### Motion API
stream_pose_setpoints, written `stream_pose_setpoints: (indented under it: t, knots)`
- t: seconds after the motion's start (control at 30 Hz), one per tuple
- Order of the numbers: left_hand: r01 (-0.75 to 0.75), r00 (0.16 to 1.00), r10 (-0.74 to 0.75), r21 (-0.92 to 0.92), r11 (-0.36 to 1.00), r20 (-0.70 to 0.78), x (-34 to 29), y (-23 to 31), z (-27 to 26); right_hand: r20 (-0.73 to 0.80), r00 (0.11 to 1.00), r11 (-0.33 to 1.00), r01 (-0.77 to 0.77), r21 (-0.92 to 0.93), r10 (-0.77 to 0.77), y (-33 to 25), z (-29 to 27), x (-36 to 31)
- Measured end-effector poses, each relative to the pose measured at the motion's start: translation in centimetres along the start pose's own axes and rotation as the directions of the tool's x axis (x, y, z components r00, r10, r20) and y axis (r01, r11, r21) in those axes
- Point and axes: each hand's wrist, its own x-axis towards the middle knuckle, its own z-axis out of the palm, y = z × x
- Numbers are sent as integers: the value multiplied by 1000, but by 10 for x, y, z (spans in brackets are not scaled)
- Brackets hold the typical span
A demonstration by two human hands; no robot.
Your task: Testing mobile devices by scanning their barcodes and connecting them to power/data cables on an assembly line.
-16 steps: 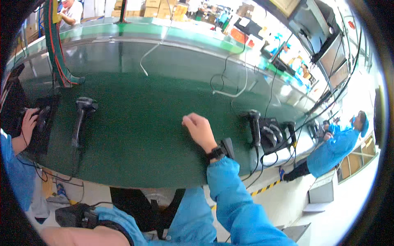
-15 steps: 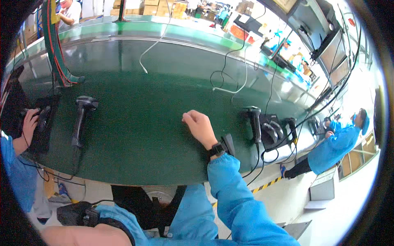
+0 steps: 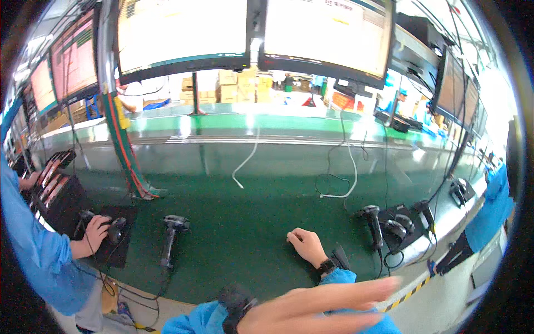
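My left hand (image 3: 317, 309) is raised close in the lower middle, fingers stretched out and pointing right; it touches nothing that I can see. A black band circles its wrist. My right hand (image 3: 307, 245) rests on the green tabletop (image 3: 239, 250) with its fingers curled in, and nothing shows in them. The dark watch (image 3: 329, 264) sits on that wrist, below a blue sleeve. To its right stands a black handheld barcode scanner (image 3: 374, 225). Another black barcode scanner (image 3: 173, 236) is to its left, its cable running toward the near edge.
At left a co-worker's hand (image 3: 95, 236) lies by a black mouse (image 3: 117, 229) on a dark mat. Two large monitors (image 3: 183, 39) hang ahead. White cables (image 3: 353, 172) dangle above the table. More mice (image 3: 397, 227) lie on a black pad at right, near another person (image 3: 484, 222).
The view has tilted up, bringing the monitors in. My left hand has come up from the lower left across the lower middle, fingers extended. My right hand stays curled on the table.
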Motion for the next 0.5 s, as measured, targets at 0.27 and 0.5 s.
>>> stream_pose_setpoints:
  t: [0.27,0.5]
  knots:
    - [370,886,-49,-636,677,462,4,-7,-33,-42,999,988,-29,-155,23,-18,9,9]
    - [348,921,-240,-371,861,306,27,18,-85,-95,987,988,-137,-65,131,-11,3,20]
